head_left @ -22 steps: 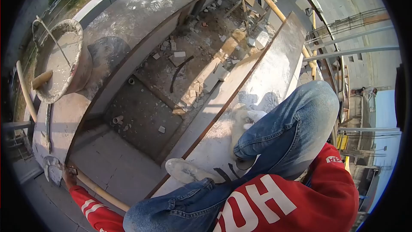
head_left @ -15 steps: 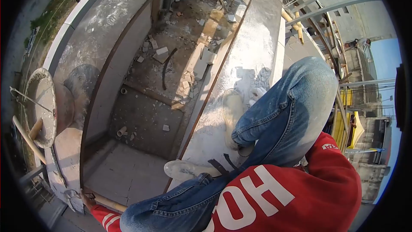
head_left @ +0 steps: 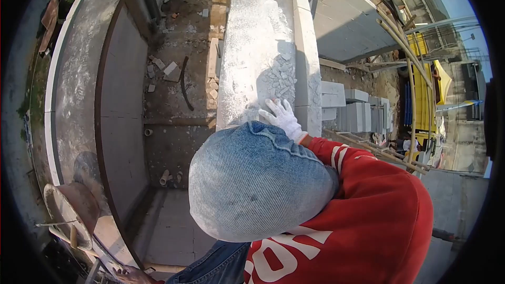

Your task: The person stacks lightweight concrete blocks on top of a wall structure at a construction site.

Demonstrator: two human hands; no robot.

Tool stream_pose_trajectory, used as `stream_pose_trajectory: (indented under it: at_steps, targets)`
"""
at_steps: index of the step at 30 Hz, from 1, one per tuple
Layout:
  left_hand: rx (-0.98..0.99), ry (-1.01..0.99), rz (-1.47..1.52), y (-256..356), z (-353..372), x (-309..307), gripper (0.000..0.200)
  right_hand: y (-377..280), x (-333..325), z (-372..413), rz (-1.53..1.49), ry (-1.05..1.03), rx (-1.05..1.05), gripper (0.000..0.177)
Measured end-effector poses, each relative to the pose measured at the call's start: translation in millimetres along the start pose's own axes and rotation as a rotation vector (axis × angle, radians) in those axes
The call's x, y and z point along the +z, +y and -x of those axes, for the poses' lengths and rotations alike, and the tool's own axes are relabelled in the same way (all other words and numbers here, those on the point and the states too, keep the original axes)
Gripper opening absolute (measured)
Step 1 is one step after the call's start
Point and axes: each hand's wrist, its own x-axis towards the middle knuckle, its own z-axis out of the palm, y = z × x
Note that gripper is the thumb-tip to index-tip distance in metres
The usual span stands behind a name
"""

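Observation:
My right hand (head_left: 284, 119), in a white glove with a coloured cuff, lies on the dusty top of the near wall (head_left: 258, 58), fingers spread. Just ahead of it is a pile of broken white chips (head_left: 281, 76). My raised denim knee (head_left: 258, 179) stands in front of the wrist. At the lower left, my bare left hand (head_left: 130, 273) is at the end of the far wall, fingers curled by a thin rod-like tool (head_left: 105, 255); what it grips I cannot tell. Beside that hand, a mortar-coated bucket (head_left: 79, 208) lies tilted on the wall top.
Between the walls is a deep pit with a debris-strewn floor (head_left: 173, 94) and a curved dark strip (head_left: 185, 84). Pale blocks (head_left: 357, 115) are stacked at the right, below bamboo poles (head_left: 405, 42). A yellow canopy (head_left: 441, 87) stands farther off.
My view has turned and shifted. My gloved right hand has come into sight on the wall top. My knee now covers my shoes. My left hand stays by the far wall's end.

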Motion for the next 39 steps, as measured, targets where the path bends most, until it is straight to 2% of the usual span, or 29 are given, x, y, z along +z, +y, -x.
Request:
stream_pose_trajectory:
  at_steps: [3, 6, 7, 9, 11, 13, 17, 19, 23, 26, 27, 28, 29, 30, 31, 33, 34, 36, 37, 39]
  targets:
    - [0.196, -0.095, 0.004, 48, -25, 0, 0.036, 3, -20, -21, -0.124, 0.120, 0.093, 0.064]
    - [0.416, -0.251, 0.008, 104, -56, 7, 0.037, 17, -10, -29, -0.141, 0.152, 0.119, 0.065]
    - [0.505, -0.338, 0.010, 126, -68, 11, 0.037, 17, -8, -27, -0.151, 0.157, 0.150, 0.065]
    - [0.725, -0.535, -0.052, 182, -86, 23, 0.038, 11, -5, -20, -0.225, 0.161, -0.038, 0.061]
    - [0.996, -0.817, -0.114, 260, -97, 36, 0.047, 12, 2, -17, -0.230, 0.137, -0.020, 0.058]
    - [0.991, -0.954, -0.215, 317, -112, 50, 0.056, 13, 7, -18, -0.227, 0.121, -0.015, 0.056]
    - [1.320, -0.853, -0.157, 418, -130, 94, 0.069, 14, 8, -16, -0.226, 0.203, -0.020, 0.052]
    - [1.404, -0.780, -0.014, 464, -109, 112, 0.068, 14, 9, -15, -0.307, 0.222, -0.030, 0.050]
    - [1.553, -0.710, 0.226, 512, -52, 126, 0.061, 15, 1, -16, -0.203, 0.246, -0.023, 0.048]
    - [1.428, -0.961, 0.291, 522, 19, 132, 0.053, 15, 20, -13, -0.218, 0.271, -0.056, 0.045]
    - [1.360, -1.056, 0.341, 512, 41, 154, 0.051, 17, 19, -15, -0.214, 0.298, -0.044, 0.045]
    - [1.343, -1.061, 0.327, 492, 61, 189, 0.052, 17, 20, -16, -0.268, 0.294, -0.037, 0.045]
    - [1.142, -1.180, 0.242, 480, 94, 199, 0.055, 19, 19, -12, -0.323, 0.281, -0.027, 0.045]
    - [1.097, -1.182, 0.244, 461, 126, 216, 0.060, 20, 6, -5, -0.343, 0.389, -0.051, 0.045]
    - [1.047, -1.188, 0.244, 439, 155, 230, 0.066, 20, -6, 4, -0.359, 0.383, -0.027, 0.045]
    - [0.737, -1.361, 0.256, 417, 201, 240, 0.081, 27, -30, 17, -0.259, 0.448, 0.112, 0.046]
    - [0.706, -1.350, 0.344, 404, 219, 265, 0.085, 39, -42, 24, -0.205, 0.425, 0.193, 0.046]
    - [0.703, -1.189, 0.379, 393, 239, 272, 0.088, 67, -57, 53, -0.160, 0.383, 0.391, 0.046]
    - [0.700, -1.108, 0.393, 388, 248, 275, 0.091, 83, -61, 76, -0.164, 0.365, 0.545, 0.046]
    - [0.612, -1.080, 0.394, 392, 249, 254, 0.090, 117, -66, 124, -0.168, 0.310, 0.877, 0.047]
